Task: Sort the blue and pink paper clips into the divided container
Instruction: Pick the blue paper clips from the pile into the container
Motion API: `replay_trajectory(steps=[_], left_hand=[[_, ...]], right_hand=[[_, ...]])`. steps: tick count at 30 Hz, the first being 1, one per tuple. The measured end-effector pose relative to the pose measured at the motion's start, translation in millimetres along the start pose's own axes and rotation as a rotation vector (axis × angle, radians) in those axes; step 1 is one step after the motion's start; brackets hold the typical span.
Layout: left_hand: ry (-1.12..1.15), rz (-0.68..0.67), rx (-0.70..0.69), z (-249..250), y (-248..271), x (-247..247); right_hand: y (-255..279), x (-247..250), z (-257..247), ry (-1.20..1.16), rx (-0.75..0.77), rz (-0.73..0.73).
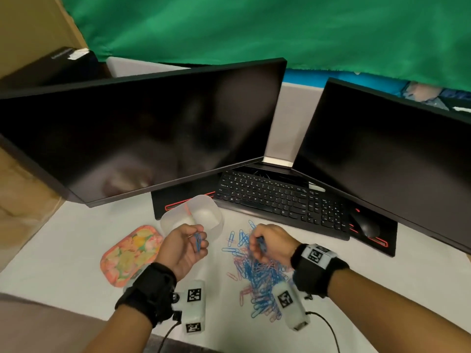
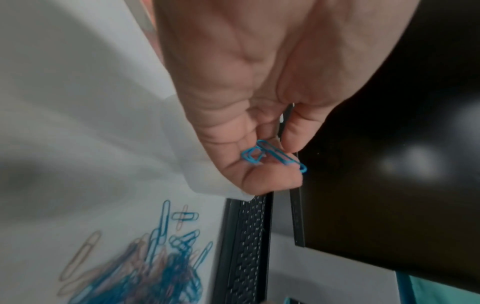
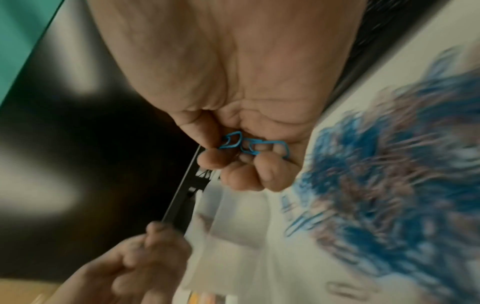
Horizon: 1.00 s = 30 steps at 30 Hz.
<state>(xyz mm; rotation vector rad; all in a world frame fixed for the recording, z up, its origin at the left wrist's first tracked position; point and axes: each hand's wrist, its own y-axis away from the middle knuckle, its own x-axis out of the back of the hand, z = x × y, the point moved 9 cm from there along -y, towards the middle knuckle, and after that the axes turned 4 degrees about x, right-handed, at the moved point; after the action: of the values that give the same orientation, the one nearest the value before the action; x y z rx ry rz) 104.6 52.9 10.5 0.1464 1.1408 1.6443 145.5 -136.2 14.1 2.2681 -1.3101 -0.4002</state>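
A heap of blue and pink paper clips [image 1: 260, 273] lies on the white desk in front of me. Behind my left hand stands the translucent divided container [image 1: 204, 215], with a pink strip along its divider. My left hand [image 1: 197, 242] is raised just in front of the container and pinches a few blue clips [image 2: 275, 156] between curled fingers and thumb. My right hand [image 1: 260, 244] hovers over the heap's far side, fingers curled round a few blue clips [image 3: 249, 144]. What lies inside the container I cannot make out.
A flowered pink lid [image 1: 130, 253] lies left of the left hand. A black keyboard [image 1: 275, 197] and mouse [image 1: 367, 225] sit behind the heap, under two dark monitors [image 1: 142, 133]. Loose clips [image 1: 233, 238] are scattered between container and heap.
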Motion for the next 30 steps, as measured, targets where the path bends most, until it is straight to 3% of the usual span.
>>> replay_trajectory(steps=[6, 12, 21, 27, 30], left_hand=[[-0.291, 0.224, -0.111, 36.5, -2.4, 31.2], [-0.365, 0.283, -0.140, 64.8, -10.7, 43.0], [-0.556, 0.369, -0.134, 76.1, -18.1, 50.2], [-0.719, 0.379, -0.286, 86.1, -10.0, 41.0], [-0.867, 0.253, -0.431, 78.7, -0.5, 15.3]], right_hand=[[-46.3, -88.1, -51.9, 0.285, 0.007, -0.123], [-89.2, -126.3, -66.8, 0.411, -0.035, -0.107], [-115.0, -119.7, -82.8, 0.665, -0.011, -0.022], [-99.3, -90.4, -85.4, 0.471, 0.063, 0.091], [-71.3, -56.2, -72.3, 0.368, 0.090, 0.150]])
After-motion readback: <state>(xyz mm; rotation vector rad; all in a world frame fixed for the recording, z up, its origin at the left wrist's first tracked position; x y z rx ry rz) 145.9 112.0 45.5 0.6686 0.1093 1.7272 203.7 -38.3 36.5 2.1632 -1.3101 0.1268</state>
